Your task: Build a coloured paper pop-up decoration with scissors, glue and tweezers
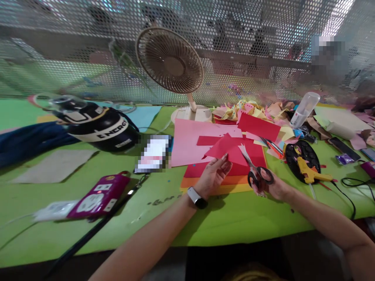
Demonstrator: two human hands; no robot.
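My left hand [215, 174], a watch on its wrist, pinches the lower edge of a red sheet of paper [227, 146]. In my right hand [272, 187] is a pair of scissors [254, 166] with dark handles, my fingers in the loops. The blades point up and left beside the red paper's right side; whether they touch it I cannot tell. Under both lie more red sheets, orange sheets [191, 182] and a large pink sheet [187, 134]. Another red piece [259, 127] rests behind the scissors.
A fan [172, 66] stands at the back by a perforated metal screen. Left are a black bottle [108, 128], a phone [154, 153] and a purple power strip [99, 195]. Right are paper scraps [249, 109], a clear bottle [304, 109] and a yellow glue gun [309, 171] on a black palette.
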